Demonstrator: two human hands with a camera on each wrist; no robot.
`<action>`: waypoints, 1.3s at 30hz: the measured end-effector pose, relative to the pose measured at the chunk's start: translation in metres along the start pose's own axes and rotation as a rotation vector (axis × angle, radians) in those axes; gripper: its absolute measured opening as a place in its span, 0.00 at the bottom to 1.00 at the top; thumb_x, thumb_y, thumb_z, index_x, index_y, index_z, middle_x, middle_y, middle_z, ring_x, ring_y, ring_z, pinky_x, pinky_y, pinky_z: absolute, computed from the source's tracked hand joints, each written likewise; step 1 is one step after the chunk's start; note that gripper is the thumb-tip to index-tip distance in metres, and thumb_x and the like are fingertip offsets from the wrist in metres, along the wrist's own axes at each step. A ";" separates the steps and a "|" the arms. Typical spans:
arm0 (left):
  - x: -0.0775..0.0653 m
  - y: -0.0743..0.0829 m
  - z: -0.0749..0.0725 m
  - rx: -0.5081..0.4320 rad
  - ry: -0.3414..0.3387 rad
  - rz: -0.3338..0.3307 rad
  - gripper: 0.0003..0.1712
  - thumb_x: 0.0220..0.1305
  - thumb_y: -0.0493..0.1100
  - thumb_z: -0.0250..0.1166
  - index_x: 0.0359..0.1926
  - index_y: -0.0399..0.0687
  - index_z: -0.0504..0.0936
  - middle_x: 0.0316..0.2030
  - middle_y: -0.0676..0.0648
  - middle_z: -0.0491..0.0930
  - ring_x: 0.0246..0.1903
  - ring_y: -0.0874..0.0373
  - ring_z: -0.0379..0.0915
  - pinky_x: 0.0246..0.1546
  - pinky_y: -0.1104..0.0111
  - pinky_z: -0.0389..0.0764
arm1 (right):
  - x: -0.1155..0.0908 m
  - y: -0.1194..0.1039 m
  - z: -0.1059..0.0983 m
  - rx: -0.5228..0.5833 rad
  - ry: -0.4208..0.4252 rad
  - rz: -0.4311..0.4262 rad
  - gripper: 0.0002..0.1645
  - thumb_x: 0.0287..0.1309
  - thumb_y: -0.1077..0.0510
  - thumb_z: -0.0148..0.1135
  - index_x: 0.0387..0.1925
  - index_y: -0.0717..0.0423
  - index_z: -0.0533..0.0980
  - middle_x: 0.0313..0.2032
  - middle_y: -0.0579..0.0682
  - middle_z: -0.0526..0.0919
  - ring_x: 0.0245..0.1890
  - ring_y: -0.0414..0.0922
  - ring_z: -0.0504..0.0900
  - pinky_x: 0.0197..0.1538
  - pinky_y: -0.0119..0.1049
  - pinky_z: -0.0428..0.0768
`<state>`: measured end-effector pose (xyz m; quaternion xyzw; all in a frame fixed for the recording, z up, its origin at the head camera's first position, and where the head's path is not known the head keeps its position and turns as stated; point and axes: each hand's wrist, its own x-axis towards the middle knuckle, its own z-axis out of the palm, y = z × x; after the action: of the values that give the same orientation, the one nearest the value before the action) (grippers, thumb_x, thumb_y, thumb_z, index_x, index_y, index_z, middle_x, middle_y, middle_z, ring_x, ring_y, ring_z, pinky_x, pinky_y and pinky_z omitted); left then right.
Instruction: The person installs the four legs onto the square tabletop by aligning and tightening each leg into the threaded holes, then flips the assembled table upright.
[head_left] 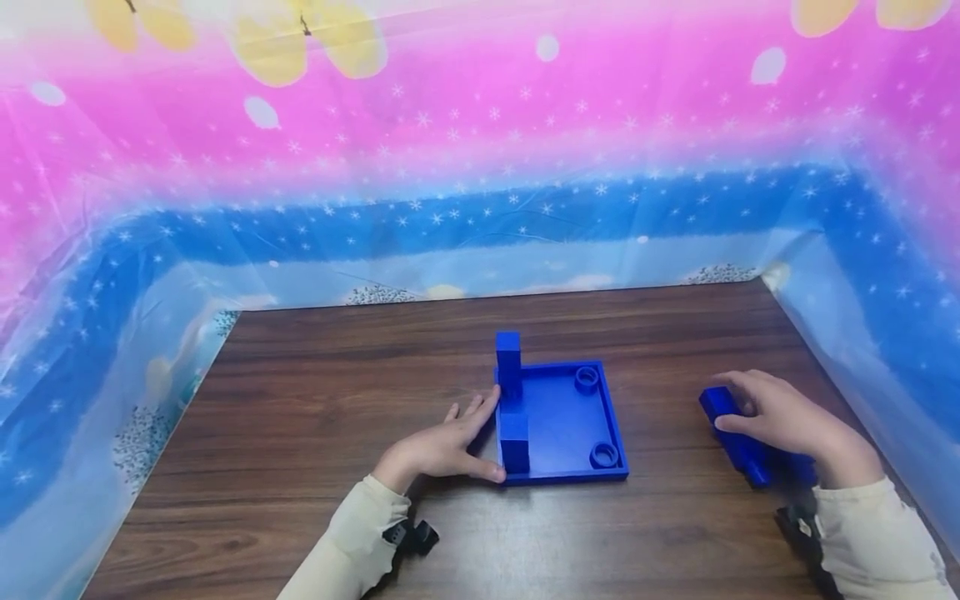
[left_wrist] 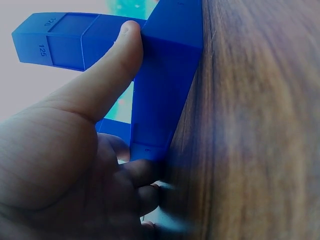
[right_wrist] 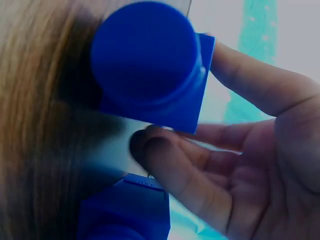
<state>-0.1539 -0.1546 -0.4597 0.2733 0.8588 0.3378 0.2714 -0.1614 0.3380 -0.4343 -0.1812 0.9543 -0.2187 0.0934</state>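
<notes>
My left hand (head_left: 438,448) rests along the left side of a square blue tray (head_left: 562,429), its fingers spread. Its thumb touches the near left corner beside a short-looking blue post (head_left: 515,442); another blue post (head_left: 508,354) stands at the far left corner. Raised round sockets (head_left: 587,380) sit in the tray's two right corners. Over at the right, my right hand (head_left: 791,421) holds a loose blue post (right_wrist: 145,55) between thumb and fingers. Its round end faces the right wrist camera. Close by lies another loose blue post (right_wrist: 125,210).
The dark wood table (head_left: 300,392) meets a hanging pink and blue cloth (head_left: 450,150) at the back and both sides. Black wrist straps (head_left: 411,537) show below the light sleeves. Raised numbers mark the post in the left wrist view.
</notes>
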 end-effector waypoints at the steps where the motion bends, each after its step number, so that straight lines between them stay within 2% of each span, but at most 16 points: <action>1: 0.000 0.000 0.000 -0.002 0.002 -0.002 0.73 0.63 0.63 0.75 0.85 0.49 0.30 0.84 0.40 0.34 0.82 0.44 0.22 0.79 0.46 0.23 | 0.000 -0.001 0.001 0.022 -0.031 0.045 0.42 0.65 0.48 0.75 0.65 0.75 0.71 0.46 0.64 0.85 0.39 0.54 0.85 0.40 0.53 0.86; 4: 0.000 0.001 0.000 -0.004 0.005 -0.009 0.72 0.63 0.63 0.75 0.86 0.51 0.30 0.84 0.40 0.34 0.82 0.45 0.22 0.79 0.46 0.24 | 0.000 -0.002 0.004 0.088 -0.114 0.156 0.45 0.68 0.43 0.70 0.62 0.80 0.69 0.37 0.60 0.86 0.31 0.51 0.86 0.32 0.48 0.87; 6: 0.000 0.001 0.000 -0.008 0.006 -0.011 0.72 0.63 0.63 0.75 0.86 0.51 0.30 0.85 0.41 0.34 0.82 0.45 0.22 0.79 0.46 0.24 | 0.002 -0.003 0.007 0.134 -0.132 0.193 0.43 0.70 0.44 0.68 0.61 0.81 0.68 0.33 0.54 0.84 0.24 0.46 0.83 0.26 0.42 0.84; 9: 0.000 0.000 0.000 -0.006 0.007 -0.001 0.73 0.62 0.65 0.74 0.86 0.50 0.30 0.85 0.41 0.33 0.82 0.44 0.22 0.79 0.46 0.24 | 0.005 -0.002 0.009 0.166 -0.076 0.205 0.39 0.71 0.48 0.67 0.60 0.80 0.68 0.32 0.54 0.82 0.22 0.45 0.83 0.25 0.41 0.85; 13: 0.001 -0.001 0.000 0.006 0.008 -0.002 0.73 0.62 0.66 0.74 0.86 0.51 0.30 0.84 0.41 0.33 0.82 0.45 0.22 0.79 0.47 0.23 | 0.007 0.000 0.008 0.178 0.019 0.195 0.34 0.71 0.51 0.66 0.59 0.79 0.67 0.36 0.63 0.84 0.24 0.45 0.84 0.27 0.42 0.85; 16: 0.001 -0.001 0.000 0.016 0.008 -0.017 0.73 0.62 0.65 0.74 0.86 0.52 0.30 0.84 0.42 0.34 0.82 0.46 0.23 0.80 0.49 0.23 | 0.010 0.001 0.008 0.204 0.068 0.181 0.37 0.70 0.51 0.67 0.61 0.78 0.64 0.45 0.71 0.83 0.25 0.45 0.84 0.29 0.42 0.85; 19: 0.001 0.001 0.000 0.022 0.003 -0.022 0.73 0.63 0.63 0.75 0.85 0.51 0.30 0.84 0.42 0.33 0.82 0.47 0.23 0.80 0.49 0.23 | 0.014 0.001 0.007 0.234 0.102 0.181 0.42 0.70 0.49 0.68 0.65 0.78 0.61 0.46 0.73 0.81 0.25 0.46 0.84 0.28 0.42 0.86; 24: 0.001 0.002 0.000 0.021 0.001 -0.020 0.72 0.64 0.61 0.75 0.85 0.52 0.30 0.84 0.42 0.33 0.82 0.47 0.23 0.79 0.50 0.23 | 0.019 0.000 0.001 0.266 0.151 0.202 0.50 0.70 0.41 0.68 0.69 0.78 0.60 0.35 0.62 0.86 0.23 0.49 0.84 0.29 0.41 0.82; 26: 0.001 0.002 0.000 0.019 0.001 -0.015 0.72 0.64 0.62 0.75 0.85 0.51 0.30 0.84 0.41 0.33 0.82 0.46 0.23 0.79 0.50 0.23 | 0.019 -0.001 -0.002 0.295 0.181 0.199 0.46 0.69 0.40 0.69 0.66 0.74 0.64 0.32 0.57 0.86 0.22 0.51 0.84 0.29 0.40 0.81; 33: 0.001 -0.001 0.001 0.013 0.002 -0.004 0.74 0.62 0.65 0.74 0.85 0.49 0.30 0.84 0.39 0.33 0.82 0.44 0.23 0.79 0.48 0.23 | 0.022 -0.008 -0.005 0.386 0.299 0.095 0.29 0.72 0.47 0.68 0.58 0.64 0.69 0.34 0.57 0.86 0.24 0.48 0.83 0.29 0.41 0.82; 37: 0.001 0.000 0.000 0.014 -0.002 -0.014 0.73 0.63 0.64 0.74 0.85 0.51 0.29 0.84 0.40 0.33 0.82 0.46 0.22 0.79 0.49 0.23 | 0.026 -0.014 -0.011 0.411 0.324 0.044 0.25 0.75 0.52 0.65 0.60 0.64 0.69 0.34 0.55 0.85 0.26 0.45 0.82 0.30 0.36 0.79; 39: 0.002 0.000 0.000 0.015 -0.004 -0.014 0.73 0.63 0.64 0.74 0.85 0.52 0.29 0.84 0.40 0.33 0.82 0.46 0.22 0.80 0.49 0.23 | 0.031 -0.019 -0.015 0.419 0.347 0.020 0.25 0.75 0.54 0.64 0.62 0.64 0.69 0.38 0.53 0.85 0.30 0.41 0.82 0.33 0.32 0.77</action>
<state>-0.1554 -0.1535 -0.4605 0.2700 0.8626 0.3292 0.2732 -0.1876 0.3162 -0.4155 -0.1082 0.8917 -0.4381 -0.0337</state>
